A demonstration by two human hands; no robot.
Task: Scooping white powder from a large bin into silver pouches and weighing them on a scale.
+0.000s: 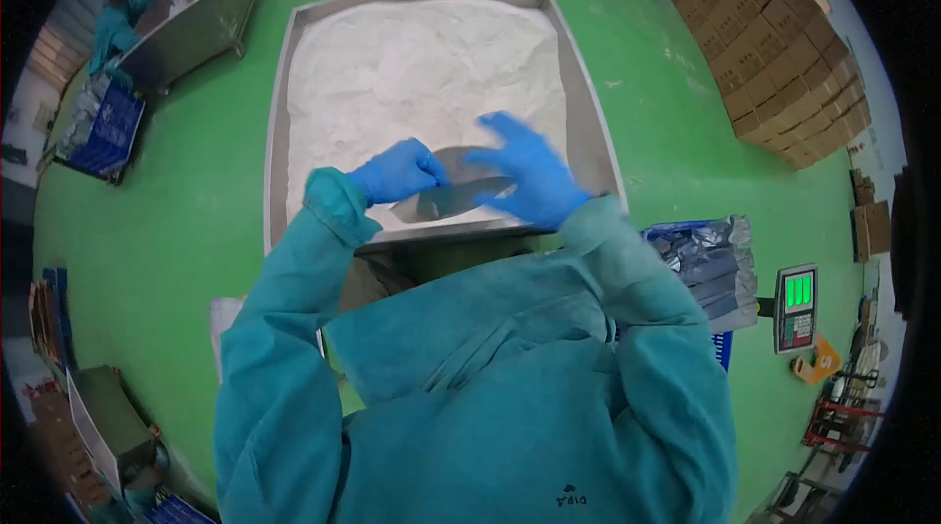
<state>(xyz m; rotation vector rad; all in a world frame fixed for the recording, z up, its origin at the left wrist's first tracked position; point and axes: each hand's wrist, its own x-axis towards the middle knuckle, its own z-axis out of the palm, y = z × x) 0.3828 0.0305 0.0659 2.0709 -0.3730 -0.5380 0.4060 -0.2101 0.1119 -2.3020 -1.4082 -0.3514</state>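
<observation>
My left hand (400,172), in a blue glove, has its fingers closed at the edge of a smooth grey, shiny, curved object (453,200). Whether this is a metal scoop or a foil bag I cannot tell. On its other side my right hand (539,176), also gloved, has spread fingers slightly smeared by motion. Those fingers partly cover the object and do not close around it. Both hands are over the near part of a large metal tray (277,132), which holds a broad bed of white powder (421,63).
Silver foil bags (711,269) lie in a blue crate to the right, beside a scale display (796,308). Stacked cartons (774,63) line the far right. At the far left, a person in green (116,29) works at another metal trough (191,29), near a blue crate (103,132).
</observation>
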